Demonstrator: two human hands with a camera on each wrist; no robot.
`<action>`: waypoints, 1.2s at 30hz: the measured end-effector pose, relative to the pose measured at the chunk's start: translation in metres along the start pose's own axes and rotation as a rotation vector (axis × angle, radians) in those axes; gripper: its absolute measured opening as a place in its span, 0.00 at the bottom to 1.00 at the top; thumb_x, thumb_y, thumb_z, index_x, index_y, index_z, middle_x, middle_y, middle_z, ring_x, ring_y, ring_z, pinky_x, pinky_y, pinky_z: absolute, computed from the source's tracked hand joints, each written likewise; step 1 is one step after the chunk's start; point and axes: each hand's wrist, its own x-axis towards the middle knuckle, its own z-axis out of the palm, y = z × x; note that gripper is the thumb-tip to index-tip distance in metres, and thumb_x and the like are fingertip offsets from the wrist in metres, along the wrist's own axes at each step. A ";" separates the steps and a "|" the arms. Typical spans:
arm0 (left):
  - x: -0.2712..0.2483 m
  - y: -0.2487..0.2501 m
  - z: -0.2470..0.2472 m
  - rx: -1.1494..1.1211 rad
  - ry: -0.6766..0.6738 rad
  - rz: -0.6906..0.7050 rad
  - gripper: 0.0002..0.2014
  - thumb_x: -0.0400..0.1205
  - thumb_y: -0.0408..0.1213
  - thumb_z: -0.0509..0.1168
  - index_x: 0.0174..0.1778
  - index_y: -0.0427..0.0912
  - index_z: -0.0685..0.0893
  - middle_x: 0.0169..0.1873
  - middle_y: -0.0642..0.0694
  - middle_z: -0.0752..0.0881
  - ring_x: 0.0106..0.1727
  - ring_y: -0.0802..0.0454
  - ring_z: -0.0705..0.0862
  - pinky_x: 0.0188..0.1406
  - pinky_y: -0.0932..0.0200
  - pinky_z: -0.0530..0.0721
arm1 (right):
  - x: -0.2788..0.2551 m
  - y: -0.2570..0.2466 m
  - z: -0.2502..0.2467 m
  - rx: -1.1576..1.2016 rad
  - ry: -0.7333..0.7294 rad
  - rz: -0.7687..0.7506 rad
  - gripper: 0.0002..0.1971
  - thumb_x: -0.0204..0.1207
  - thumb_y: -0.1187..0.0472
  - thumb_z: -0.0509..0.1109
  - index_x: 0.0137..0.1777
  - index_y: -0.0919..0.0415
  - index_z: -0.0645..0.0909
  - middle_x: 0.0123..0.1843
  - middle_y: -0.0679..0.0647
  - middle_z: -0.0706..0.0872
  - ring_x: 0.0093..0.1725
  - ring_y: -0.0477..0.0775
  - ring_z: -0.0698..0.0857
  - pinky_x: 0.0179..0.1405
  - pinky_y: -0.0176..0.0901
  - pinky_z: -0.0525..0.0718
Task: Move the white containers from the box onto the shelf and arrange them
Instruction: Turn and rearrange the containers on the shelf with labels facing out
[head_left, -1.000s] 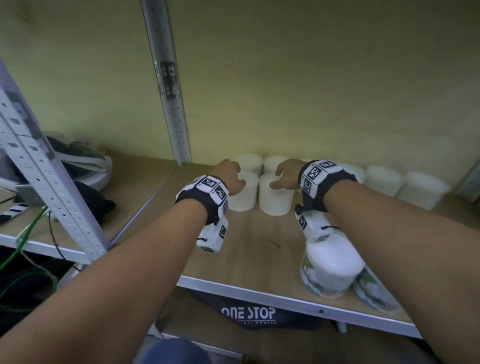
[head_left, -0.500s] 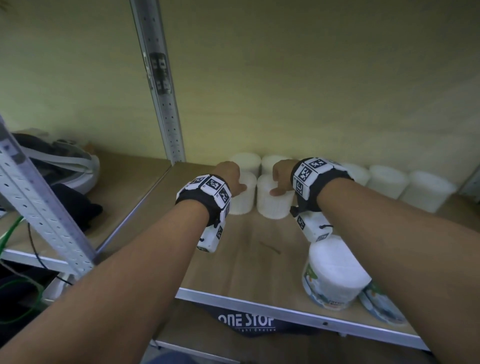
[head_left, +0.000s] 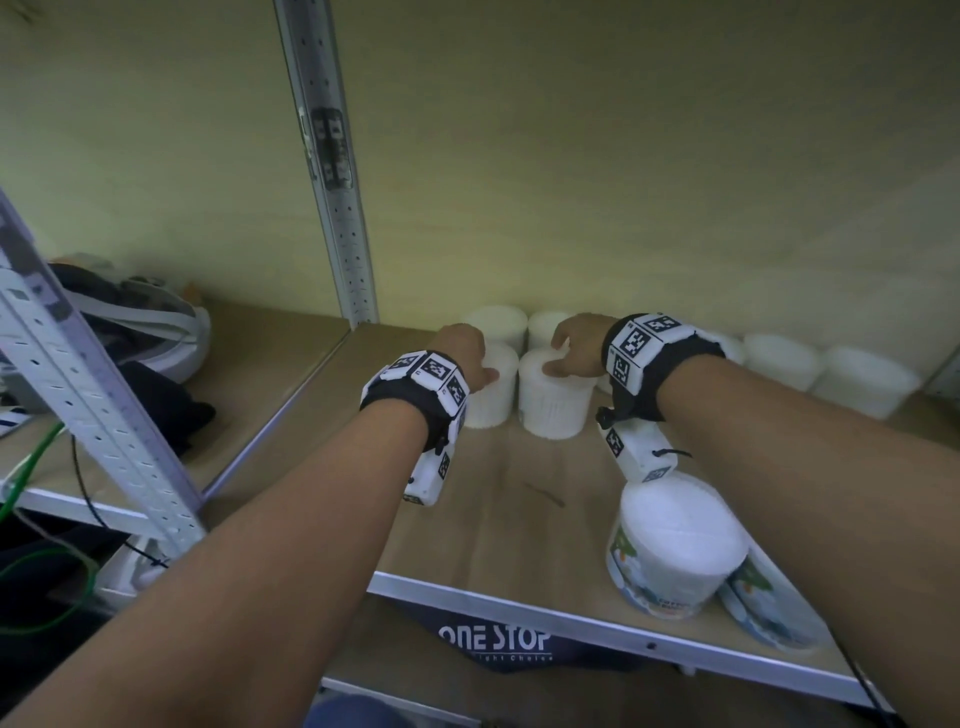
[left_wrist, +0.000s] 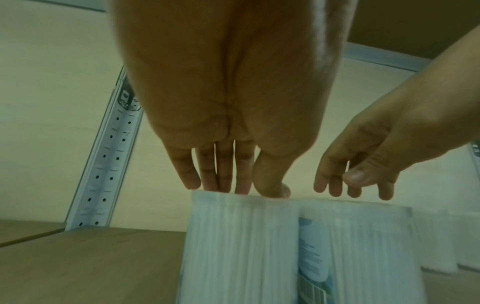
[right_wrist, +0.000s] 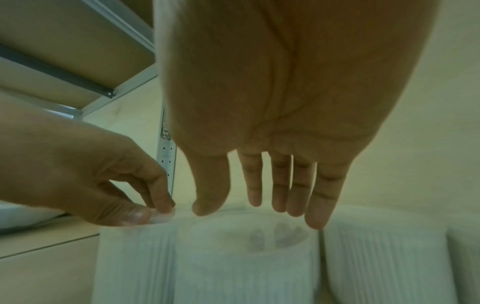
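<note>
Most of the visible work looks done: a back row of white tubs already runs along the wall of the shelf, from about 12 o'clock out toward 2 o'clock. In front of that row stand two more, side by side and touching or nearly so.

The left hand rests on the top of the left front tub; its fingers reach down fairly straight and the thumb lies at the rim. The right hand sits just above the right front tub, fingers spread and loosely extended, tips at the lid; whether they press on it I cannot tell. Neither hand wraps around a tub.

At about 4 o'clock, near the front edge of the shelf, a labelled tub and a second one beside it lie away from the rows, so they probably need arranging yet. The box is not in view, so how many remain in it cannot be judged.
</note>
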 end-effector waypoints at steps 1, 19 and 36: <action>0.000 0.000 0.000 -0.002 0.002 -0.001 0.22 0.83 0.45 0.64 0.68 0.33 0.78 0.69 0.37 0.78 0.70 0.41 0.77 0.67 0.53 0.74 | 0.002 -0.001 0.003 0.006 -0.011 0.013 0.30 0.82 0.44 0.61 0.77 0.65 0.70 0.75 0.60 0.75 0.73 0.60 0.76 0.70 0.46 0.73; 0.001 -0.001 0.002 -0.011 0.029 0.014 0.21 0.83 0.44 0.64 0.68 0.34 0.78 0.69 0.38 0.78 0.70 0.42 0.77 0.66 0.54 0.73 | -0.004 -0.002 -0.004 0.059 -0.086 -0.051 0.28 0.77 0.69 0.69 0.77 0.57 0.72 0.77 0.57 0.73 0.73 0.57 0.75 0.66 0.40 0.74; 0.005 0.000 0.000 0.018 -0.014 0.014 0.22 0.84 0.45 0.63 0.67 0.32 0.77 0.68 0.36 0.79 0.70 0.41 0.77 0.67 0.53 0.74 | 0.093 0.020 0.033 -0.087 -0.102 -0.001 0.35 0.61 0.36 0.78 0.68 0.50 0.81 0.65 0.48 0.85 0.55 0.50 0.83 0.53 0.42 0.85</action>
